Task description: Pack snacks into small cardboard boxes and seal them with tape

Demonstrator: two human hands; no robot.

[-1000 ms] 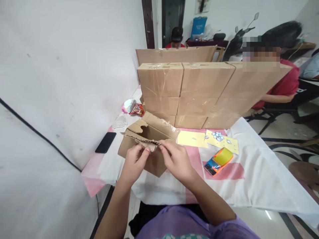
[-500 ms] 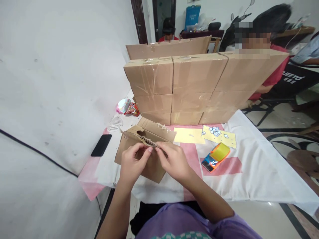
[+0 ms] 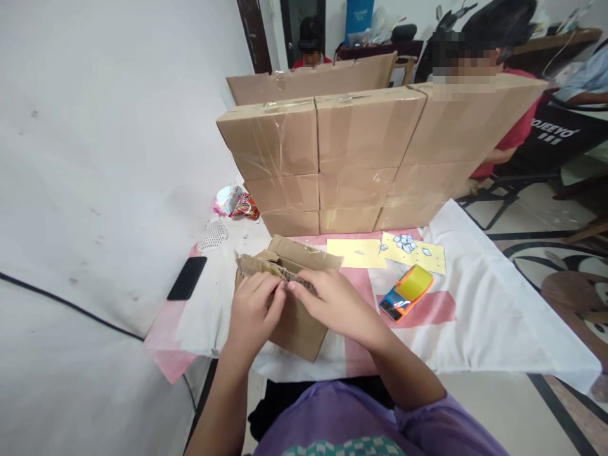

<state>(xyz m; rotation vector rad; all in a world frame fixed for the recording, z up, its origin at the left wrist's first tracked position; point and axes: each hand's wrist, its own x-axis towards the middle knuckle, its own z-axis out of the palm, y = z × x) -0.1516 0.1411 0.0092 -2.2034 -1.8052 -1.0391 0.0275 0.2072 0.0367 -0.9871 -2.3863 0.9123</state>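
A small brown cardboard box [image 3: 300, 332] stands open at the top in front of me, its upper edges torn and its corrugation showing. My left hand [image 3: 255, 310] pinches the near top edge, thumb on one side and fingers folded over the other. Close beside it, my right hand [image 3: 335, 304] grips the same torn edge, thumb almost touching the left thumb. The inside of the box is mostly hidden by the flaps and my hands.
Stacked cardboard boxes [image 3: 356, 158] form a wall at the table's back. Right of my hands lie yellow cards [image 3: 358, 253] and an orange-and-blue tape dispenser [image 3: 403, 294]. A black phone [image 3: 187, 278], white mesh piece [image 3: 213, 236] and red packet [image 3: 244, 207] lie left. A person in red sits beyond.
The box has shifted slightly right and turned a little in my hands. My fingers have closed further over the torn edge. The whole view has moved slightly.
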